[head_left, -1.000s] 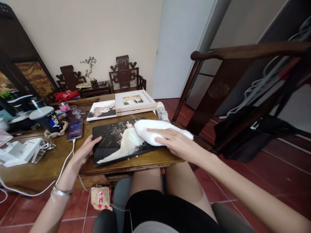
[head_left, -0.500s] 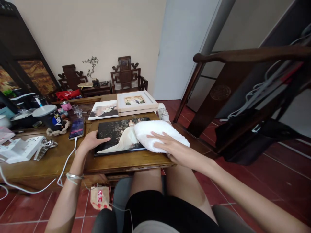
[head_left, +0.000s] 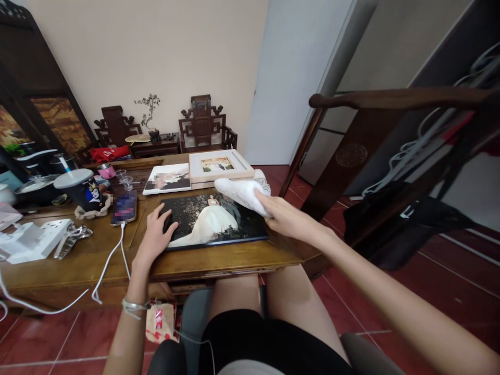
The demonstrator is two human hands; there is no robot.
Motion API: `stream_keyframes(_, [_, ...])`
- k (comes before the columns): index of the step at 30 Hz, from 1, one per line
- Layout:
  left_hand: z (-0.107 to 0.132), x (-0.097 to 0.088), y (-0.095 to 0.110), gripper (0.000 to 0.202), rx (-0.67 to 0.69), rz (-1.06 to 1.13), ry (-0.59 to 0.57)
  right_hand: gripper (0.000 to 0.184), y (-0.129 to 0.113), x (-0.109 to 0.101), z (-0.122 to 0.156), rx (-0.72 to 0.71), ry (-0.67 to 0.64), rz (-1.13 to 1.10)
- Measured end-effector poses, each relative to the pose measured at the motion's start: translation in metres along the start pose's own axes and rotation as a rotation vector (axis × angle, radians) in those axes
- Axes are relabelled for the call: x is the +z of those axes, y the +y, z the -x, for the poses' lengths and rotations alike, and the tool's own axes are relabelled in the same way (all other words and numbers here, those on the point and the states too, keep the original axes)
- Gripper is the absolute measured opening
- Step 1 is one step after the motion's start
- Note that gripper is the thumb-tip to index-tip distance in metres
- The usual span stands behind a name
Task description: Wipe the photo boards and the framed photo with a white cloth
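A dark wedding photo panel (head_left: 211,224) lies flat near the front edge of the wooden table (head_left: 219,259). My left hand (head_left: 158,232) rests on the panel's left end with its fingers spread. In my right hand (head_left: 283,213) is a folded white towel (head_left: 242,192), held up over the panel's right end; the thumb is on top and the other fingers are mostly hidden. Behind the panel lie a smaller white-edged photo (head_left: 167,178) and a box with a framed picture (head_left: 221,166).
To the left are a phone (head_left: 124,207) on a white cable, a lidded cup (head_left: 84,190), a power strip (head_left: 42,239) and a crumpled clear-silver object (head_left: 72,239). A wooden chair (head_left: 351,146) stands close on the right. A paper bag (head_left: 160,323) sits below the table.
My right hand has lifted the towel off the panel and gripped it from the side, uncovering the right part of the picture. My left hand has slid further onto the panel's left end.
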State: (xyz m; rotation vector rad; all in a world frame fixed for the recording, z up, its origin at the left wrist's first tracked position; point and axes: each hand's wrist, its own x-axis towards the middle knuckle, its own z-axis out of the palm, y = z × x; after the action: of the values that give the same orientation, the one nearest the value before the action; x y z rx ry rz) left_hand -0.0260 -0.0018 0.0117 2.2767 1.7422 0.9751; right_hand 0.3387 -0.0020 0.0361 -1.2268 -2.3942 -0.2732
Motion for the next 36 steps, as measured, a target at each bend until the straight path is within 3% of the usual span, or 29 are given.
stream_keyframes(4, [0.001,0.002,0.005,0.048,0.038,0.071,-0.066,0.066,-0.027,-0.011,-0.049,0.102,0.055,0.107])
stream_keyframes(6, [0.001,0.003,0.006,0.054,0.03,0.054,-0.081,0.065,-0.046,-0.008,-0.076,0.055,0.065,0.138])
stream_keyframes(12, [-0.002,0.009,-0.004,0.054,0.062,-0.047,-0.068,0.068,-0.097,0.034,-0.138,-0.243,-0.061,0.074])
stream_keyframes(19, [-0.005,0.009,-0.007,0.048,0.127,-0.073,-0.049,0.049,-0.125,0.053,-0.18,-0.285,-0.261,-0.142])
stream_keyframes(25, [-0.003,0.007,-0.001,0.051,0.08,-0.067,-0.056,0.05,-0.101,0.05,-0.169,-0.254,-0.294,-0.154])
stream_keyframes(33, [-0.001,0.006,0.002,0.053,0.032,-0.043,-0.05,0.062,-0.015,0.027,-0.106,-0.07,-0.31,-0.108])
stream_keyframes(36, [-0.001,0.003,0.005,0.054,0.026,-0.049,-0.06,0.069,0.0,0.023,-0.078,-0.02,-0.298,-0.075])
